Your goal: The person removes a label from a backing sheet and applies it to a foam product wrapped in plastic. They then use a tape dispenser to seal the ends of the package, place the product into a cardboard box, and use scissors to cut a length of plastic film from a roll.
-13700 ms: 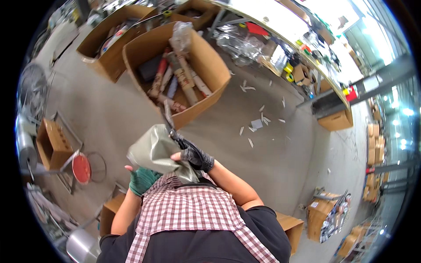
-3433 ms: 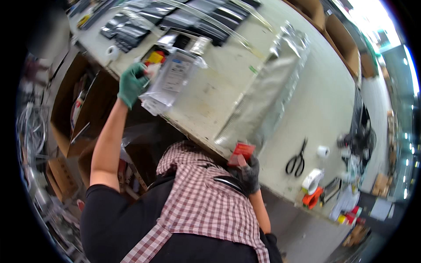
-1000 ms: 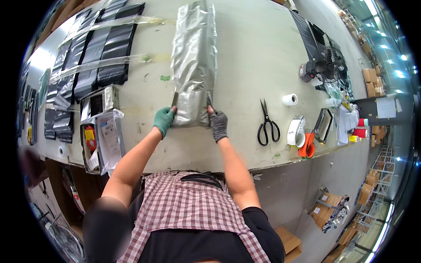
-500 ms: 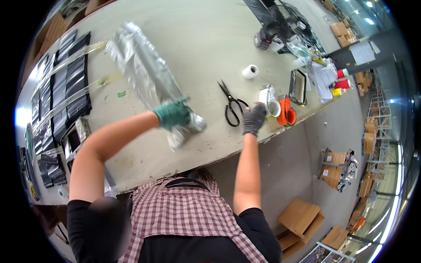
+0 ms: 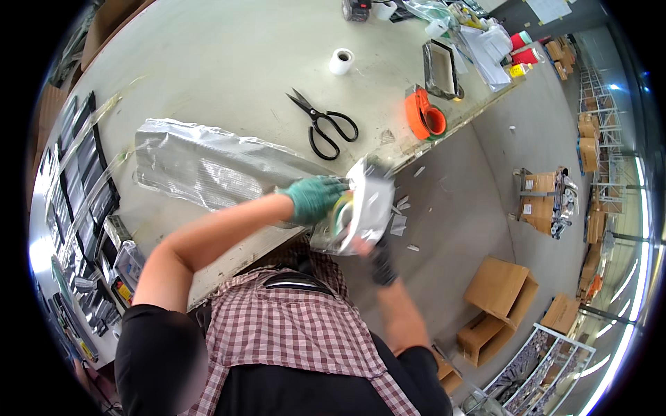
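A long silver plastic-wrapped package (image 5: 208, 163) lies across the table with its near end at the table's edge. My left hand (image 5: 316, 199), in a green glove, is closed on that end. My right hand (image 5: 380, 262), in a dark grey glove with bare fingertips, grips a white tape dispenser (image 5: 373, 204) against the package's end. Motion blurs the dispenser and the right fingers. Black scissors (image 5: 322, 125) lie with handles apart just beyond my hands. An orange tape dispenser (image 5: 424, 118) sits near the table edge.
A small white roll (image 5: 340, 62) and a black-rimmed tray (image 5: 442, 68) stand farther back on the table (image 5: 229, 69). Black-wrapped packages (image 5: 76, 159) are at the left. Cardboard boxes (image 5: 496, 288) and a loaded cart (image 5: 544, 197) stand on the floor to the right.
My right hand has taken the white tape dispenser from beside the orange one and brought it to the package's end. The package has swung round, its near end now at the table's edge.
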`<state>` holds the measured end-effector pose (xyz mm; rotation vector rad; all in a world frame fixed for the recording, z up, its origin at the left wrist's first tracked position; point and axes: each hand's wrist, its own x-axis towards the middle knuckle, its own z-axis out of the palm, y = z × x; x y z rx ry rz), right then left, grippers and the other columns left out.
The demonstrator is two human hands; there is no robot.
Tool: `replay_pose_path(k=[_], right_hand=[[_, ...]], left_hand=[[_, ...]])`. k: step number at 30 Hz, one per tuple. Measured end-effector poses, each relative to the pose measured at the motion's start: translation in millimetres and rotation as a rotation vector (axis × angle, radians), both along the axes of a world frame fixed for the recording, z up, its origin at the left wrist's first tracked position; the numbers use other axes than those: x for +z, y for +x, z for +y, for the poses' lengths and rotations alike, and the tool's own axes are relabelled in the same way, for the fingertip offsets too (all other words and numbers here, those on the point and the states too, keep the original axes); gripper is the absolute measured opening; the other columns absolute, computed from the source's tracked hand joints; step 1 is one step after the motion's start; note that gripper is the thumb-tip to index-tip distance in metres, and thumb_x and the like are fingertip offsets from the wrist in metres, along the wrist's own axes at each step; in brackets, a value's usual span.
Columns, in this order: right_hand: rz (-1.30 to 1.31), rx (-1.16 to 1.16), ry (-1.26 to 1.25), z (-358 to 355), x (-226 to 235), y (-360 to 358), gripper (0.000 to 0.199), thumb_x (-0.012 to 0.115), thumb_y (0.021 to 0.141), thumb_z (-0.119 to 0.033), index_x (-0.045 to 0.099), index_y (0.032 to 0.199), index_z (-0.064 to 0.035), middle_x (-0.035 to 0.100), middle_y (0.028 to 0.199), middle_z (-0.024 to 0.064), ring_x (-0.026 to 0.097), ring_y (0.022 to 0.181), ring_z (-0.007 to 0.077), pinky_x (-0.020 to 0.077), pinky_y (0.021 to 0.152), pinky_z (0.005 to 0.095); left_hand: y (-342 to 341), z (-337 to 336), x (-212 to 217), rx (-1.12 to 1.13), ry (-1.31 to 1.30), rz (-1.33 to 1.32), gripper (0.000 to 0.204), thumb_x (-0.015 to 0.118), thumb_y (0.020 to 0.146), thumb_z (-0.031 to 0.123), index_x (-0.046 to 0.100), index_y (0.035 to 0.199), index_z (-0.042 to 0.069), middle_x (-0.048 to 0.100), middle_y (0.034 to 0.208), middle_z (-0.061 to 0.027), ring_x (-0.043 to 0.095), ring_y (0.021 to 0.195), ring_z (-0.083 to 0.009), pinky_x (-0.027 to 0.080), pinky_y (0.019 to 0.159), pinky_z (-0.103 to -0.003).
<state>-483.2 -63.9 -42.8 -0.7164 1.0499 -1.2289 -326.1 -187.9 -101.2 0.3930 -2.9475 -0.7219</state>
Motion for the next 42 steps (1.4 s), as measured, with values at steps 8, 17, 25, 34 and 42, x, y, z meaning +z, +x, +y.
replay_pose_path(k=[8,17,25,34,42], right_hand=[[0.277,-0.155,0.003,64.3,-78.4,58.2,0.026,0.072,0.079,-0.016,0.066,0.099,-0.0014,0.069,0.085,0.0051,0.065,0.078,0.0136,0.0511,0.070,0.0289],[0.238,-0.129,0.085,78.7,-80.6,61.3,0.024,0.065,0.085,-0.018,0.063,0.101,-0.0006,0.068,0.084,0.0068,0.064,0.075,0.0144,0.0509,0.069,0.0294],[-0.081,-0.031,0.301,133.1,-105.1,70.2,0.066,0.053,0.085,-0.057,0.054,0.117,0.0006,0.065,0.098,0.0100,0.062,0.088,0.0190,0.0505,0.077,0.0321],[-0.469,0.056,0.397,147.9,-236.9,71.1,0.104,0.035,0.073,-0.082,0.035,0.138,-0.0013,0.050,0.129,0.0150,0.052,0.116,0.0246,0.0379,0.103,0.0382],[-0.406,-0.257,0.033,72.7,-38.2,-25.8,0.113,0.027,0.069,-0.088,0.023,0.144,-0.0036,0.038,0.141,0.0118,0.044,0.124,0.0267,0.0324,0.107,0.0407]], left_hand=[[-28.7,-63.0,67.8,0.544,1.263,-0.501,0.048,0.069,0.081,0.043,0.066,0.108,0.004,0.066,0.103,-0.0060,0.060,0.092,-0.0142,0.046,0.083,-0.027],[-35.1,-61.0,16.7,0.458,0.698,-0.239,0.020,0.072,0.077,0.023,0.070,0.085,0.005,0.067,0.073,-0.0092,0.059,0.064,-0.0165,0.047,0.064,-0.031],[-44.6,-26.4,41.8,0.452,-0.384,-0.373,0.081,0.072,0.072,0.041,0.039,0.138,0.007,0.045,0.132,-0.0141,0.052,0.111,-0.0288,0.044,0.088,-0.038],[-7.9,2.9,34.1,0.000,-0.025,-0.544,0.083,0.082,0.059,0.038,0.045,0.123,0.002,0.059,0.112,-0.0120,0.059,0.101,-0.0281,0.048,0.088,-0.035],[-23.8,31.4,42.7,-0.120,-0.010,-0.664,0.070,0.082,0.055,0.032,0.054,0.114,0.008,0.064,0.098,-0.0100,0.063,0.092,-0.0270,0.051,0.082,-0.036]])
